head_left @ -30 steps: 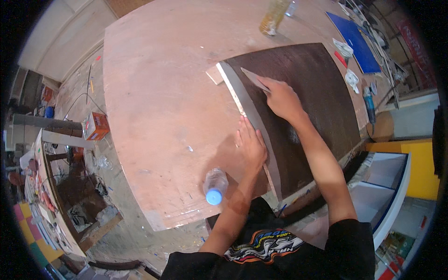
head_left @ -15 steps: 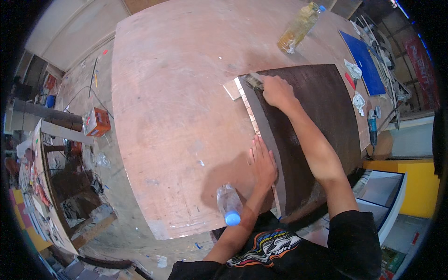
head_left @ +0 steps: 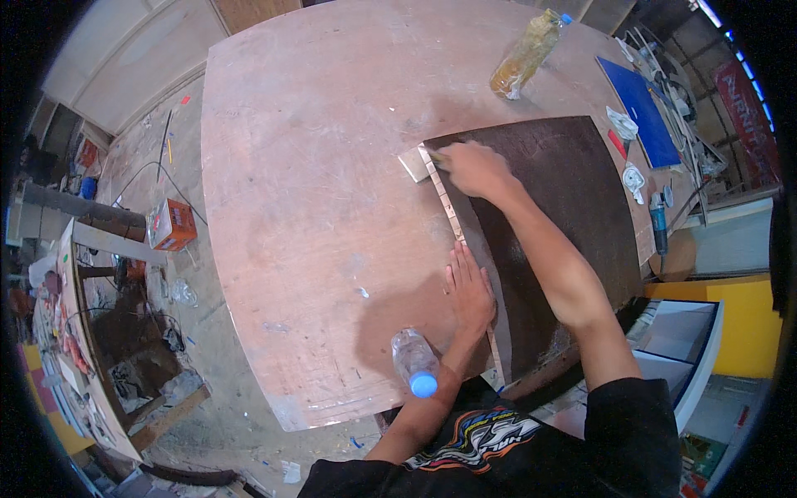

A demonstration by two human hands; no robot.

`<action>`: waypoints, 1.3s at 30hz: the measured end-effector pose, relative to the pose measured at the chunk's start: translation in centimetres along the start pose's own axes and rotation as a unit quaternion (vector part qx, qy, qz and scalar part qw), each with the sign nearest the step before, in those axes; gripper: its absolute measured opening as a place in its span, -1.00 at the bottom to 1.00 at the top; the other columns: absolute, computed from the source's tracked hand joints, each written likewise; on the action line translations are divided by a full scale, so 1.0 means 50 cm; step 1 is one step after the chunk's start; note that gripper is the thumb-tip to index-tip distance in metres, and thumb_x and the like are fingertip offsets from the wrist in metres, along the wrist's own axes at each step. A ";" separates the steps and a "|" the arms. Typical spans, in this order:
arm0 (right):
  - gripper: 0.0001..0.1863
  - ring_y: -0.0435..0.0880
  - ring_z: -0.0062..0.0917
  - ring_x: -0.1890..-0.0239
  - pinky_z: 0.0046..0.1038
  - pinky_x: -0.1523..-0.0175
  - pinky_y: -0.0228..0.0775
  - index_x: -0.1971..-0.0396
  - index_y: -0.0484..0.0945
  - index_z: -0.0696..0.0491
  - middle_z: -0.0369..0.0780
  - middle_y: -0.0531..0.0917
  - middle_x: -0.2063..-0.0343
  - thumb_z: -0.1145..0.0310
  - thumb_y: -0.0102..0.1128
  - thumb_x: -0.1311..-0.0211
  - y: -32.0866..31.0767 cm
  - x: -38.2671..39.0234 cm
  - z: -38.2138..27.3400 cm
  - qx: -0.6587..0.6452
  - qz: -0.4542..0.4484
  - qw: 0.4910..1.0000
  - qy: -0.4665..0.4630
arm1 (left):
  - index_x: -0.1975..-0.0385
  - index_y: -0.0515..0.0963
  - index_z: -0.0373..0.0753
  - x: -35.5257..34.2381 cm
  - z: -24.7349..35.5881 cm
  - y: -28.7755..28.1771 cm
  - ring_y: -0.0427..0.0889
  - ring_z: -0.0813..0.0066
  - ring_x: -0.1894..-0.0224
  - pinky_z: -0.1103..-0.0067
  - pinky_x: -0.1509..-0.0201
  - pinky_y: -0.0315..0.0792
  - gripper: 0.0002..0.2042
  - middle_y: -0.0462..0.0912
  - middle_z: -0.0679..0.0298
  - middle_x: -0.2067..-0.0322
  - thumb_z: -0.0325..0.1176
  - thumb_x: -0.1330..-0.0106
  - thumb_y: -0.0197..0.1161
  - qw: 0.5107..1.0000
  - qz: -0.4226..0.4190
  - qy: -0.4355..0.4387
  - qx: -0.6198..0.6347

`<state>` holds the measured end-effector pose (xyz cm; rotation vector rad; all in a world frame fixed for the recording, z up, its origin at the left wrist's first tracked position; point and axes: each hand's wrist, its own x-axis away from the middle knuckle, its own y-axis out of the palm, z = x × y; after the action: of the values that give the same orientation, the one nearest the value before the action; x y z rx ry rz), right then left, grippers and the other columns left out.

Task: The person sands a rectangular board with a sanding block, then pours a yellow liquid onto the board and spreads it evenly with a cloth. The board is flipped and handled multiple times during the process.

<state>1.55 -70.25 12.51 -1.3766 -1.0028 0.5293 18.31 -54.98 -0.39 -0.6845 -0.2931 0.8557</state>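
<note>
Dark brown panel, one, gently curved: lying on the right part of the worktop, with a grey band along its left margin and a pale, notched wooden edge down that side. Right grip, mine: fingers closed round a small flat tool at the panel's upper left corner; blurred and mostly covered by my fingers, exact kind cannot be told. Left grip, mine: grasping nothing, laid flat, fingers extended along the panel's left edge, lower down. Pale wooden square, one: on the worktop at the same upper left corner. Clear plastic bottle, blue-capped: near my left forearm, its cap overlapping it in view. Yellowish bottle, one: beyond the panel's far edge. Blue sheet, one: upper right of the worktop. Angle grinder, blue-bodied: right of the panel
</note>
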 end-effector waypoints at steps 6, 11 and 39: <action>-0.64 0.66 0.05 0.07 0.02 -0.03 0.50 -0.04 0.62 -0.06 0.04 0.69 0.14 0.41 0.02 -0.28 0.071 0.132 0.065 -0.010 0.041 0.999 0.013 | -0.47 -0.05 -0.44 0.003 0.003 0.020 -0.03 0.01 -0.54 0.14 -0.55 -0.13 -0.37 -0.05 -0.07 -0.50 -0.33 -0.49 -0.04 1.000 -0.004 0.002 0.025; -0.67 0.64 0.13 0.09 0.04 0.00 0.49 0.01 0.62 0.02 0.09 0.68 0.15 0.43 0.01 -0.26 0.017 0.100 0.098 -0.027 0.054 0.993 0.101 | -0.46 -0.05 -0.45 0.008 0.003 0.010 -0.03 0.00 -0.54 0.13 -0.54 -0.12 -0.38 -0.04 -0.08 -0.50 -0.33 -0.49 -0.05 0.999 0.001 0.007 0.041; -0.73 0.70 0.07 0.08 0.05 -0.01 0.54 0.20 0.68 0.13 0.09 0.71 0.19 0.38 0.02 -0.26 0.086 0.249 0.112 -0.003 0.073 0.988 0.134 | -0.44 -0.02 -0.49 0.037 0.015 -0.008 -0.06 -0.17 -0.52 0.02 -0.52 -0.15 -0.36 -0.01 -0.18 -0.47 -0.32 -0.48 0.01 0.999 0.004 0.000 0.047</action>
<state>4.30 -56.26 11.20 -1.4890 -0.6904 0.4339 19.34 -53.42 0.41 -0.5992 -0.2487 0.8707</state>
